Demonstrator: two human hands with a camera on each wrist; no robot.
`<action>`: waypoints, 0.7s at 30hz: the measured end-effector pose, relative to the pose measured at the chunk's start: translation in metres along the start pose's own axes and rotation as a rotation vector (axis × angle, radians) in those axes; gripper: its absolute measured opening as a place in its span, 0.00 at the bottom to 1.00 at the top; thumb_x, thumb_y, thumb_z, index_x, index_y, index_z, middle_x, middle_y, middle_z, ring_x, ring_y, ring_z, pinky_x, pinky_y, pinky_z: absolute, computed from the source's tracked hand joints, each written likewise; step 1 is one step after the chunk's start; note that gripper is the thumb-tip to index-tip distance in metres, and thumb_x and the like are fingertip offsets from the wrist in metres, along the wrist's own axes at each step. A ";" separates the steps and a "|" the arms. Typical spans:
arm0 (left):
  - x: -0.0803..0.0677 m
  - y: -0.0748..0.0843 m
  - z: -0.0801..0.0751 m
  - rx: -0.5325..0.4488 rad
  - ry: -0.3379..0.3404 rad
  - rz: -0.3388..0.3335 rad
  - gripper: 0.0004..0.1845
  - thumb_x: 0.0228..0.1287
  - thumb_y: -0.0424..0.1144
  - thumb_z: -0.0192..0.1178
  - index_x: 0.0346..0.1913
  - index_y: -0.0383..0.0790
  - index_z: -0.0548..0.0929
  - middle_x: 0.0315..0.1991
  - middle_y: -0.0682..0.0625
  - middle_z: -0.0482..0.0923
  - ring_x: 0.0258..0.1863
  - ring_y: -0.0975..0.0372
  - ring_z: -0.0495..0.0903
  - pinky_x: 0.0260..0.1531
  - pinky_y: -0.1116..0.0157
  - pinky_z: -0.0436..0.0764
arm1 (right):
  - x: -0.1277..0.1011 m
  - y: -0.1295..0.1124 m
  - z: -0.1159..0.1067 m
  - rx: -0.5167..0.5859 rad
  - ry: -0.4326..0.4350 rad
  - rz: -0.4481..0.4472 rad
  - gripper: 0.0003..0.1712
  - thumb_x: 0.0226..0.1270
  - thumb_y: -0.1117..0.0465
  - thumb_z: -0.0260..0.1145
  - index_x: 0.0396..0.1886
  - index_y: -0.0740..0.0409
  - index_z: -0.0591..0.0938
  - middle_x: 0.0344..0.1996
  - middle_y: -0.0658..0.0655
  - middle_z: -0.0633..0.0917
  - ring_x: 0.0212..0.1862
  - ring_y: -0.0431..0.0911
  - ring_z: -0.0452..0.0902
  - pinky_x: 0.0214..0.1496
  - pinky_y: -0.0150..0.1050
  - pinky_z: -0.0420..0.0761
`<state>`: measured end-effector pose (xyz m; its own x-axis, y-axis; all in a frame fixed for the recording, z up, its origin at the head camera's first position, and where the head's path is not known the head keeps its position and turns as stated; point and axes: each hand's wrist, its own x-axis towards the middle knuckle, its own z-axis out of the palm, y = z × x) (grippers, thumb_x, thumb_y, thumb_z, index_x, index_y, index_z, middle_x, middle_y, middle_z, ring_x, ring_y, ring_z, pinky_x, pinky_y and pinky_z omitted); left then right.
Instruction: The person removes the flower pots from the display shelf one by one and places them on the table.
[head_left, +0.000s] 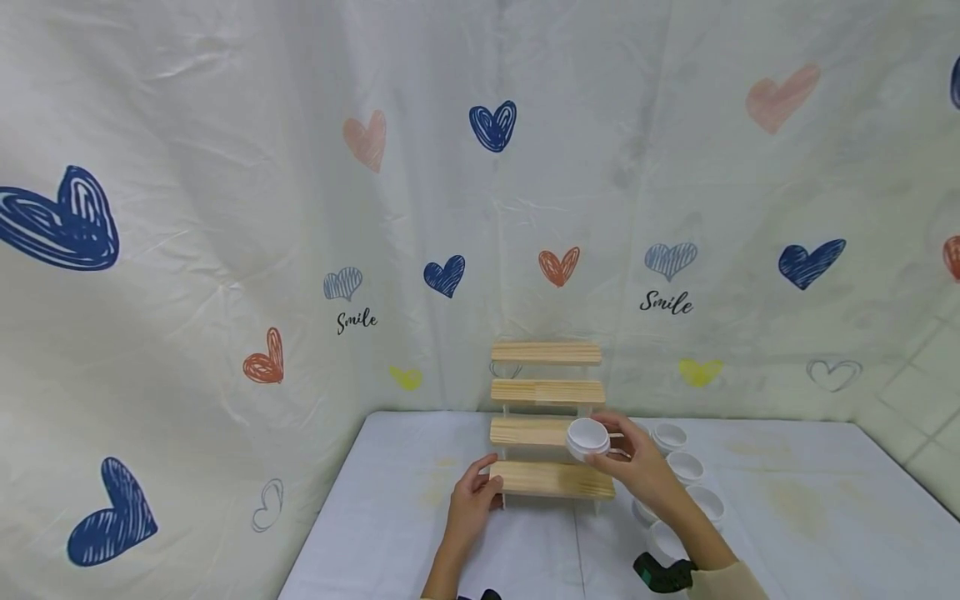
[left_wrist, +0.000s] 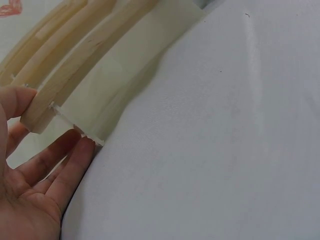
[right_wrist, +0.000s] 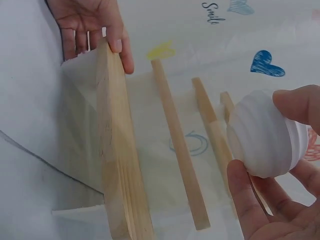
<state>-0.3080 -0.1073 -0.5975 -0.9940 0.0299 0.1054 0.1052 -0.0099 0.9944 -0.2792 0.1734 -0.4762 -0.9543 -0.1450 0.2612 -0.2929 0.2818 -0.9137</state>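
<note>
A four-step wooden display stand (head_left: 551, 479) with clear legs stands near the back curtain. My left hand (head_left: 472, 500) pinches the left end of its lowest board, thumb on top; in the left wrist view the lower fingers of this left hand (left_wrist: 45, 175) are by a clear leg. My right hand (head_left: 637, 467) holds a small white ribbed bowl (head_left: 587, 438) in front of the stand's right side, above the lowest board. Seen from the right wrist, the bowl (right_wrist: 265, 135) sits between thumb and fingers, its inside hidden.
Several more white bowls (head_left: 686, 467) stand on the white-covered table (head_left: 780, 500) right of the stand, partly hidden by the right forearm. A white curtain (head_left: 420, 208) printed with hearts hangs behind the table.
</note>
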 end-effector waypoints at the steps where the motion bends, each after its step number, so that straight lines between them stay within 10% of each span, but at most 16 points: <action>1: 0.000 0.000 0.000 0.004 0.003 0.000 0.22 0.72 0.38 0.62 0.68 0.45 0.78 0.47 0.43 0.87 0.41 0.62 0.87 0.41 0.61 0.88 | -0.002 0.001 -0.001 -0.001 -0.001 -0.002 0.37 0.64 0.61 0.75 0.70 0.60 0.72 0.57 0.66 0.79 0.48 0.37 0.81 0.50 0.29 0.83; 21: -0.001 -0.001 0.000 0.000 -0.007 0.014 0.23 0.73 0.39 0.62 0.68 0.45 0.78 0.49 0.41 0.87 0.44 0.59 0.87 0.43 0.58 0.89 | -0.036 0.027 -0.038 -0.079 0.002 -0.014 0.37 0.65 0.60 0.75 0.70 0.61 0.71 0.56 0.62 0.80 0.49 0.33 0.82 0.49 0.30 0.85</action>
<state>-0.3070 -0.1073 -0.5986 -0.9922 0.0366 0.1191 0.1188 -0.0099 0.9929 -0.2547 0.2224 -0.4989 -0.9503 -0.1476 0.2742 -0.3097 0.3541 -0.8825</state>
